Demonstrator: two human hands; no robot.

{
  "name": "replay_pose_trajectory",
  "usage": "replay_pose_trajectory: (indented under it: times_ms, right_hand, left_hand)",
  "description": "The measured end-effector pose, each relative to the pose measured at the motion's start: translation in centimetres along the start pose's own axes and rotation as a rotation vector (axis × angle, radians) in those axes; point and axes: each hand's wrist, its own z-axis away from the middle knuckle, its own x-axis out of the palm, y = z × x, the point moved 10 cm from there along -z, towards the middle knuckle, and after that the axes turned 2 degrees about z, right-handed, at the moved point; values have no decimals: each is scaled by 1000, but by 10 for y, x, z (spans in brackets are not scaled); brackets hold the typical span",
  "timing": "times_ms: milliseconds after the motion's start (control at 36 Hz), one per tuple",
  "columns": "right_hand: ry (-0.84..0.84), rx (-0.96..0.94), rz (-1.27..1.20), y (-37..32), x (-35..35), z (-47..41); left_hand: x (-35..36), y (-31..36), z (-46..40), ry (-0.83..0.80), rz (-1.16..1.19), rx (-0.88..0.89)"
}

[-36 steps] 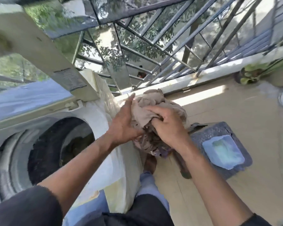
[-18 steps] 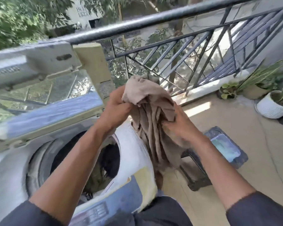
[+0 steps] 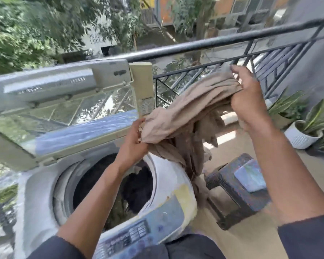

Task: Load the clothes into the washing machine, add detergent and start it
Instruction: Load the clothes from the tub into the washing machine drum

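The bunched tan garment [image 3: 187,109] had been pulled out long between the gripping left hand [image 3: 133,144] and raised right hand [image 3: 249,98], beside the washing machine's [image 3: 168,176] open drum, ready to drop in.

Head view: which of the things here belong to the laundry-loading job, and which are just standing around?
Part of the job:
- beige garment, stretched between left hand and right hand
- washing machine, lid raised
- dark clothes already in the drum

Just standing around:
- dark stool with a pale blue item on it
- potted plants
- balcony railing
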Motion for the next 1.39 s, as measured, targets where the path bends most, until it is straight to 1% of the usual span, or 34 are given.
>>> replay_pose_trajectory:
  times_ms: [83, 139, 167, 222, 278, 333, 417, 500, 556, 639, 694, 778, 833, 889, 944, 1000, 1056, 1167, 1250, 1333, 1389]
  right_hand:
    - [-59, 13, -424, -28, 22, 21]
    - [-177, 44, -658, -42, 46, 38]
    - [-239, 59, -723, -46, 58, 48]
    - [-350, 71, -763, -51, 81, 67]
    - [-437, 64, -694, -51, 98, 82]
    - [-454, 51, -589, -46, 102, 89]
    - [-394, 65, -490, -32, 87, 86]
    - [-380, 38, -393, -18, 63, 85]
    - [-350, 24, -290, 2, 47, 83]
    - [-296, 58, -28, 58, 37, 75]
    - [-361, 150, 136, 106, 48, 72]
    - [-578, 290, 400, 177, 80, 76]
    - [-668, 375, 517, 213, 99, 82]
    - [-686, 421, 526, 237, 115, 83]
    - [-685, 430, 505, 254, 128, 83]
    - [-658, 418, 482, 265, 136, 79]
    - [-620, 433, 443, 274, 135, 73]
    - [-522, 469, 388, 287, 115, 55]
    - [-430, 503, 300, 292, 91, 40]
    - [-387, 525, 253, 298, 66, 21]
    - [-351, 559, 169, 294, 53, 11]
  left_hand:
    - [19, 25, 4, -117, 3, 140]
    - [32, 46, 8, -172, 16, 234]
    - [38, 54, 9, -184, 44, 267]
    - [44, 66, 10, -165, 94, 285]
    - [43, 70, 10, -96, 108, 253]
    - [39, 69, 14, -35, 148, 228]
    - [35, 62, 14, -7, 345, 185]
    - [28, 55, 10, 14, 472, 124]
    - [21, 53, 7, 40, 510, 99]
    - [19, 63, 2, 46, 492, 119]
    - [23, 70, -2, 29, 479, 131]
    - [28, 80, -5, 38, 478, 113]
    - [31, 87, -8, 45, 486, 122]
    - [32, 92, -12, 49, 512, 152]
    - [36, 94, -16, 43, 480, 159]
    - [37, 92, -21, 53, 420, 169]
    - [35, 86, -23, 83, 410, 158]
    - [30, 81, -21, 121, 392, 174]
    - [22, 73, -21, 170, 366, 186]
    - [19, 69, -20, 208, 233, 206]
    - [19, 61, -20, 229, 172, 180]
